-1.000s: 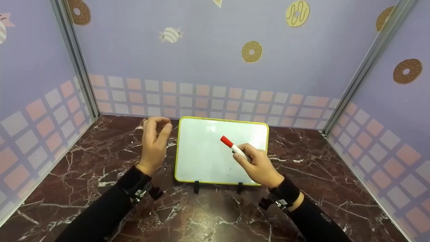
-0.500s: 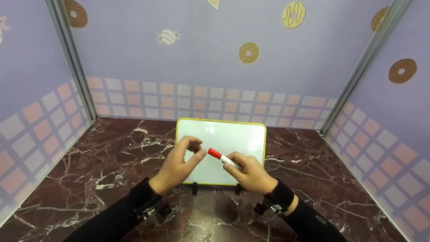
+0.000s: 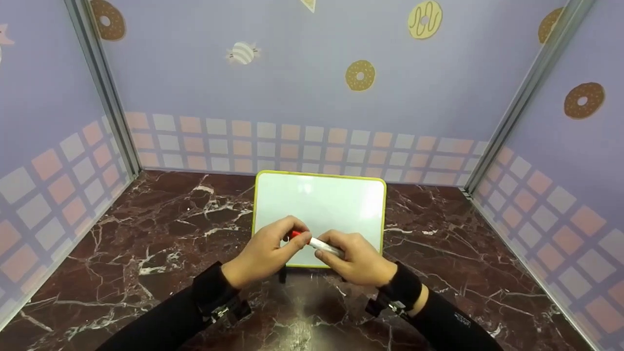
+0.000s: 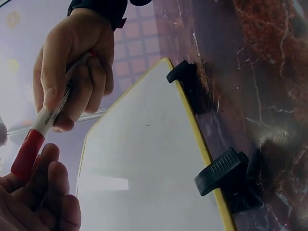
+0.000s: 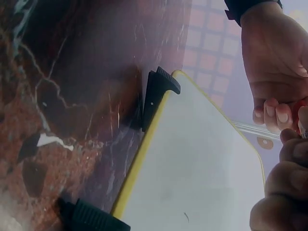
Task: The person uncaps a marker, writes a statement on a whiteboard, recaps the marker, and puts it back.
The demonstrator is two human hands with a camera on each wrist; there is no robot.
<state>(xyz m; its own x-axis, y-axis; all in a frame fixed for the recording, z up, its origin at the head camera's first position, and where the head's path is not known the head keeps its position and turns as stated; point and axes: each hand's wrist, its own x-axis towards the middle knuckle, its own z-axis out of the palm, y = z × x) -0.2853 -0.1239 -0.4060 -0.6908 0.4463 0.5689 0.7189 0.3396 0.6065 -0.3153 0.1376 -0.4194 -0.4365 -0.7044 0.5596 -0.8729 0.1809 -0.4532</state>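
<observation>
Marker (image 3: pixel 326 247) now spans both hands. The left hand (image 3: pixel 263 254), previously apart, pinches its red cap (image 4: pixel 28 153); the right hand (image 3: pixel 358 259) grips its barrel (image 4: pixel 47 118).

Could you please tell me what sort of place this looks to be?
Probably an indoor booth, perhaps for recording: printed panels wall three sides, metal posts stand in two corners, and a marbled tabletop lies between.
</observation>
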